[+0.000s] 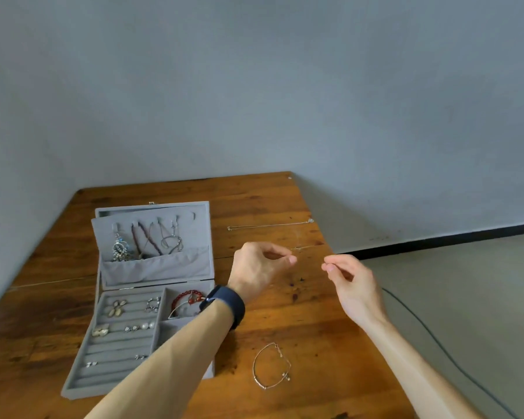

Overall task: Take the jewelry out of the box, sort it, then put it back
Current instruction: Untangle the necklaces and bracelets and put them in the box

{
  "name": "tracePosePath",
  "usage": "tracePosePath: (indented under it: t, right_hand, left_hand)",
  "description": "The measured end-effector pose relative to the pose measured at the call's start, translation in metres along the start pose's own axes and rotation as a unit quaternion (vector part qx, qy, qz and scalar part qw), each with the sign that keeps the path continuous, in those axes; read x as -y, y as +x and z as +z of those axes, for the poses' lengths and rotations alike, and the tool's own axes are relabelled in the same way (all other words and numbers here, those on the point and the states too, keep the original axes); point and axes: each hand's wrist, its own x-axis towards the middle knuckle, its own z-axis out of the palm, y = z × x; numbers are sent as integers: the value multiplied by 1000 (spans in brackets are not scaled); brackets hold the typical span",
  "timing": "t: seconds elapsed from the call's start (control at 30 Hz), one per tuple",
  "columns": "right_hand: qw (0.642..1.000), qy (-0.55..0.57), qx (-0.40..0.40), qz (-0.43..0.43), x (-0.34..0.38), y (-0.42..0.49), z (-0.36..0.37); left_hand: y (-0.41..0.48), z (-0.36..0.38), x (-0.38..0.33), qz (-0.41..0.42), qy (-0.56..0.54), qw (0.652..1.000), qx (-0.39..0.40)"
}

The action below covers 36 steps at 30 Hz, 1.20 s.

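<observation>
Thumb and forefinger of the left hand (260, 267) and the right hand (354, 285) pinch a barely visible fine chain (303, 247) above the worktop (300, 328). At 9 o'clock, the open grey jewelry box (70, 385) holds earrings (115, 308), a red bead bracelet (185, 296) and, in its lid, hanging necklaces (147, 241). A thin gold bracelet (253, 365) lies at 6 o'clock and a silver necklace (270, 225) at 12.

A plain room, by all signs in a home: a worn wooden counter (285, 313) stands pushed into a corner, with bare grey-painted wall (254, 86) rising behind it and to its left. To the counter's right, a black baseboard (451, 238) runs along the foot of the wall above a smooth grey floor (481, 297), where a dark cable (430, 331) trails. A grey velvet-lined jewelry box (155, 267), a personal, domestic item, lies open on the counter's left half.
</observation>
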Motion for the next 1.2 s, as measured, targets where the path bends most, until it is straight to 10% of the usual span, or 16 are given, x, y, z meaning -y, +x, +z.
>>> tracePosePath:
  t: [0.4,1.2]
  right_hand:
    - [991,-131,-22,-28,-27,106,43]
    - [993,-114,-39,1,-44,118,53]
  left_hand:
    - [113,54,32,46,191,980,-15]
    - [117,57,28,45,148,988,26]
